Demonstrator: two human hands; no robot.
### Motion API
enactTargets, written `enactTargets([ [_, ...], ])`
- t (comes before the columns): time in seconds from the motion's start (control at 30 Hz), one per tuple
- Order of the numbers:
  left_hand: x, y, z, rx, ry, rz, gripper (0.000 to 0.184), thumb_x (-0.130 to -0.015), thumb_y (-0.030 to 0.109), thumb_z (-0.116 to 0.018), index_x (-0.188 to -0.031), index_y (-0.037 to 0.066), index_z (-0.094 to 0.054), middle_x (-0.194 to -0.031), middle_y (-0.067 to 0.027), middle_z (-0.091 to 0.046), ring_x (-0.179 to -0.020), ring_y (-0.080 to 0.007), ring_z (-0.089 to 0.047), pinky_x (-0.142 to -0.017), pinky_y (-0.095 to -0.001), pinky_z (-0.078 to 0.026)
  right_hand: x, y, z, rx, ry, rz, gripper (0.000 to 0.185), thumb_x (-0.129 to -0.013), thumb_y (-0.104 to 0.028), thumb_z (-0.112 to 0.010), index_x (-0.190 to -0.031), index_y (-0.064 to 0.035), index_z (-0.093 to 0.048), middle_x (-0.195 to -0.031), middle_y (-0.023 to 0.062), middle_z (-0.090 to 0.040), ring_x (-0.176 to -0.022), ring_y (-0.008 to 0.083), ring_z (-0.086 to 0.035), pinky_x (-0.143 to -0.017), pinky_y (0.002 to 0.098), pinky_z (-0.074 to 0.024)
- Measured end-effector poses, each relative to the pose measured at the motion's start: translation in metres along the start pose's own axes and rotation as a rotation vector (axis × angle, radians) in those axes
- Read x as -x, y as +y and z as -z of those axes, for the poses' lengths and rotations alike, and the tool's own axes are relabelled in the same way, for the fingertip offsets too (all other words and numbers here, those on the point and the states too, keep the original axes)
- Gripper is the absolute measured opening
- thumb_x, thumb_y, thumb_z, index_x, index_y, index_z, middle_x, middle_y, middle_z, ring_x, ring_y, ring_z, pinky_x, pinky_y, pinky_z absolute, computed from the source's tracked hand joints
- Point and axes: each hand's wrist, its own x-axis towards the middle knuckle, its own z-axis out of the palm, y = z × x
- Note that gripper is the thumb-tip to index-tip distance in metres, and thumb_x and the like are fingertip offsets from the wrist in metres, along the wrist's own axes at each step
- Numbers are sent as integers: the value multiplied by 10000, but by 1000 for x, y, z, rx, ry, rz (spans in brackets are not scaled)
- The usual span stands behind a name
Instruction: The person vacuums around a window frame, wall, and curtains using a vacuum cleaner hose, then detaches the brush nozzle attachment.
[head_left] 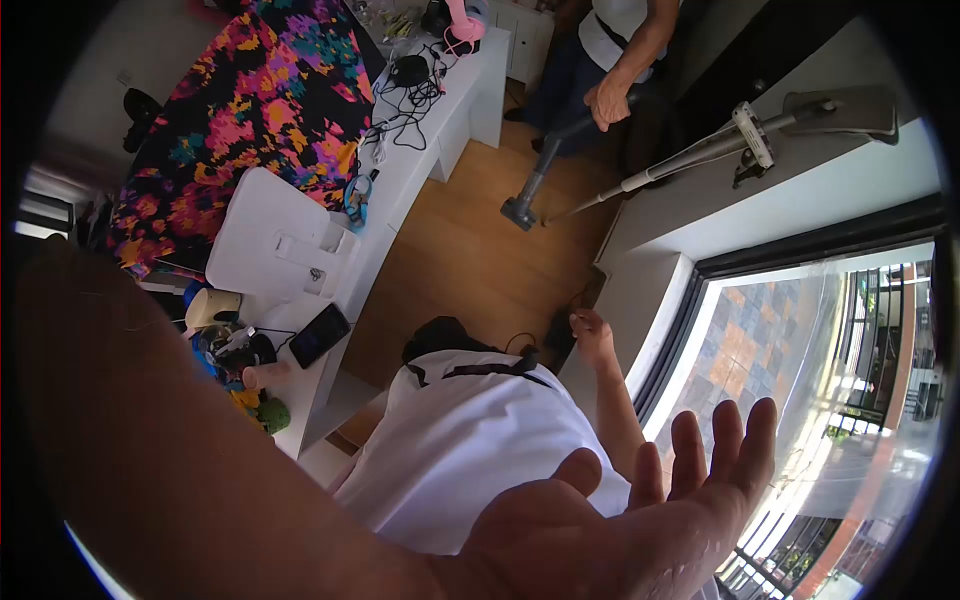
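Observation:
My left hand (620, 510) is large in the foreground at the bottom, palm towards the camera and fingers apart, with nothing in it. Its forearm crosses from the left edge in front of my white shirt (480, 430). Beyond it, beside the window wall, my right hand (592, 332) is lowered with its fingers curled together. Whatever it may hold is too small and dark to make out. A dark object (565, 335) lies just behind those fingers, close to the wooden floor (440, 240).
A co-worker's hand (608, 100) grips a vacuum with a dark floor nozzle (519, 212). A long pole (660, 172) leans by the wall. On the left, a white desk (400, 180) bears cables, a phone (320, 335) and a white device (265, 235). A window (750, 340) is right.

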Motion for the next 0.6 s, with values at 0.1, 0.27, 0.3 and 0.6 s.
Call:
enactTargets([
  [0.1,-77,-17,-87,27,87,-146,331,-913,232,-593,-1115,6,-726,-1131,-119,-709,-1156,-274,-618,-1135,-467,-381,22,49,-7,-43,272,-129,411,-949,-354,-684,-1140,9,-692,-829,129,-729,-710,188,-689,-661,336,-546],
  [0.27,-145,-80,-410,291,-167,5,377,-976,227,-535,-1331,133,-624,-1405,-123,-581,-1461,-346,-375,-1218,-543,-243,60,60,42,-85,207,-377,436,-942,-313,-702,-1193,42,-668,-991,188,-747,-925,250,-723,-809,349,-555],
  [0.3,-142,-91,-456,264,-258,-70,466,-995,239,-499,-1459,196,-521,-1534,-125,-464,-1526,-364,-247,-1241,-573,-150,70,64,44,-116,262,-444,437,-942,-309,-699,-1195,46,-667,-1002,193,-746,-935,251,-720,-823,356,-554],
  [0.6,-173,-96,-640,-155,-308,-536,449,-1020,286,-455,-1451,206,-552,-1652,-125,-290,-1572,-376,-28,-1243,-594,10,162,55,18,-322,742,-918,482,-945,-338,-686,-1227,51,-649,-1001,204,-740,-958,289,-716,-848,373,-546],
])
